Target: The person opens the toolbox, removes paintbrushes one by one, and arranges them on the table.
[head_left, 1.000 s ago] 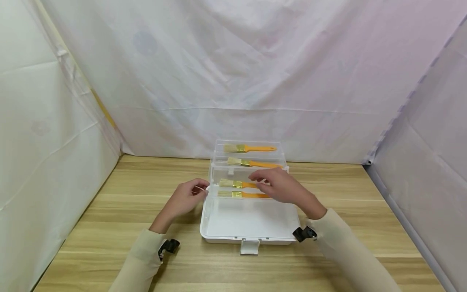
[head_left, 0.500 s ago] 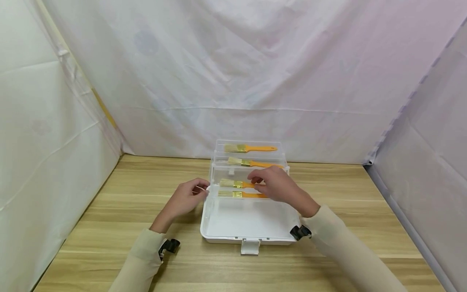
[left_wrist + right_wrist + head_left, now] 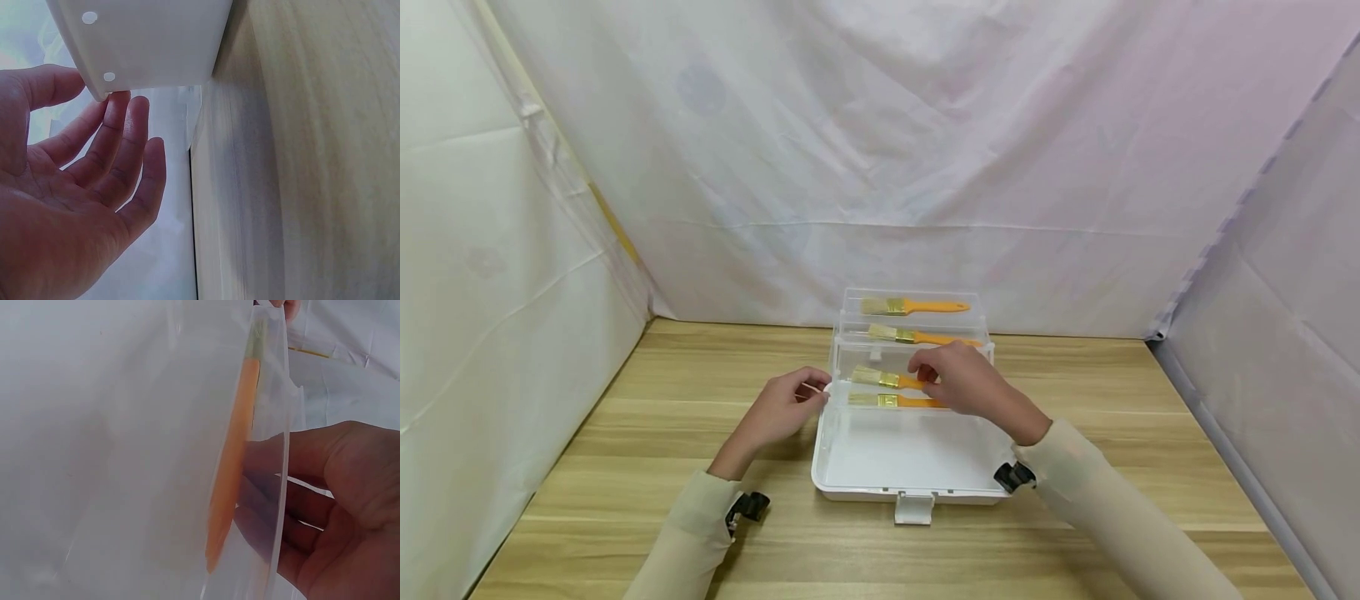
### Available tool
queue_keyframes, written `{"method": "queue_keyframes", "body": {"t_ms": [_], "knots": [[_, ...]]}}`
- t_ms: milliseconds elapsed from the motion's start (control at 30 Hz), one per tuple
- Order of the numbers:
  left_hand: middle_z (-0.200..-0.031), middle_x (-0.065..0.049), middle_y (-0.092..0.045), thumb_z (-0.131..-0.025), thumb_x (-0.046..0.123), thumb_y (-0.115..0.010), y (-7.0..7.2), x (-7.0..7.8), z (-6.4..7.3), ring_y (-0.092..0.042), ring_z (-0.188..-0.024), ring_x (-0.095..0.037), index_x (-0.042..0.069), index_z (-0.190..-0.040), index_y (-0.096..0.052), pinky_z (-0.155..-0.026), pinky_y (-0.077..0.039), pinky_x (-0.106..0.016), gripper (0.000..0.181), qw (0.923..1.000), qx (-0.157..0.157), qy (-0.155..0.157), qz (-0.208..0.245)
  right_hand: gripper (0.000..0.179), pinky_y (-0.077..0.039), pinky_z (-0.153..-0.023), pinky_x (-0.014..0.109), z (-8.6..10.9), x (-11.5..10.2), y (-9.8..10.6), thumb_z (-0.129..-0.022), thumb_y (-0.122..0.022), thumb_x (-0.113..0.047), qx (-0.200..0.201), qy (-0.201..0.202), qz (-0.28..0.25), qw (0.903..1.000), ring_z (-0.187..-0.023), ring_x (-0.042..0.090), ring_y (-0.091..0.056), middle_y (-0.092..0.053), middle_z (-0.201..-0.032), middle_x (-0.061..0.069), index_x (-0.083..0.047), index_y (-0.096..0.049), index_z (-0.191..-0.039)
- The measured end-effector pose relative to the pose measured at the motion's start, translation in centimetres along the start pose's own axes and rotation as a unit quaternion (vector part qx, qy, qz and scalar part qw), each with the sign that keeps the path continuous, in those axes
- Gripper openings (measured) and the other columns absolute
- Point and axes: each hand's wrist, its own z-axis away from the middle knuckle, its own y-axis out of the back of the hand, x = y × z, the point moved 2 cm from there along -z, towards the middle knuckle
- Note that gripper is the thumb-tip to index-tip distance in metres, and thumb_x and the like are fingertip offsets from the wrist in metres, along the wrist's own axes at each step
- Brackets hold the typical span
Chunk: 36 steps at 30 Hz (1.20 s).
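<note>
An open white tool box with tiered clear trays stands on the table. Each of several paintbrushes has pale bristles, a gold ferrule and an orange handle. My right hand reaches into the lower tray and pinches the handle of the rear paintbrush there. A front paintbrush lies just nearer; its orange handle shows through the tray wall in the right wrist view. At the box's left rear corner, my left hand pinches the rim between thumb and fingertips.
Two more paintbrushes, an upper one and a lower one, lie in the raised trays behind. The front latch hangs down. White cloth encloses the wood table at the back and sides.
My right hand has moved slightly left and its fingers have closed on the brush handle. That brush has tilted a little, bristle end up. The left hand has stayed still.
</note>
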Motion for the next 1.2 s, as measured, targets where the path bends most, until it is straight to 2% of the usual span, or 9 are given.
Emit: {"method": "queue_keyframes", "body": {"t_ms": [200,500,700,967,1200], "knots": [[-0.116,-0.009,-0.076,-0.106,0.01,-0.069,0.0,-0.1,-0.1,-0.075,-0.105,-0.027,0.003,-0.125,-0.074,-0.097,-0.061,-0.052,0.021,1.0,0.001,-0.008,0.0,0.023,-0.06,-0.073,0.03,-0.1,-0.2,0.0,-0.092,-0.078,0.003,-0.006,0.0,-0.002,1.0,-0.076,0.011,-0.064,-0.077,-0.093,-0.001,-0.007,-0.082,-0.112],[-0.116,-0.009,-0.076,-0.106,0.01,-0.069,-0.1,-0.1,-0.1,-0.075,-0.104,-0.027,0.003,-0.125,-0.074,-0.096,-0.062,-0.052,0.021,1.0,0.002,-0.005,-0.004,0.016,-0.058,-0.069,0.027,0.0,-0.5,0.0,-0.093,-0.083,0.001,-0.017,0.013,0.009,0.9997,-0.076,0.01,-0.063,-0.075,-0.093,-0.001,-0.01,-0.088,-0.103],[-0.116,-0.008,-0.076,-0.106,0.011,-0.069,-0.1,-0.2,-0.1,-0.075,-0.104,-0.026,0.003,-0.125,-0.075,-0.096,-0.062,-0.051,0.021,1.0,0.003,-0.001,-0.006,0.014,-0.057,-0.066,0.027,0.4,-0.5,0.1,-0.092,-0.083,0.0,-0.002,0.018,0.004,0.9998,-0.073,0.009,-0.062,-0.075,-0.092,-0.002,-0.01,-0.087,-0.101],[-0.115,-0.008,-0.076,-0.106,0.011,-0.069,-0.1,-0.1,0.0,-0.075,-0.104,-0.026,0.003,-0.125,-0.075,-0.096,-0.062,-0.051,0.021,1.0,0.003,0.002,-0.007,0.017,-0.056,-0.066,0.027,0.9,-0.2,1.2,-0.089,-0.079,0.0,0.032,0.05,-0.016,0.9981,-0.074,0.008,-0.065,-0.076,-0.091,-0.002,-0.011,-0.086,-0.099],[-0.115,-0.008,-0.077,-0.106,0.011,-0.07,-0.1,0.0,0.0,-0.075,-0.104,-0.026,0.003,-0.125,-0.075,-0.095,-0.062,-0.051,0.021,1.0,0.003,0.003,-0.007,0.016,-0.058,-0.067,0.029,1.4,0.5,2.5,-0.091,-0.081,-0.001,0.043,0.031,-0.047,0.9975,-0.076,0.009,-0.065,-0.076,-0.093,-0.003,-0.009,-0.085,-0.105]]}}
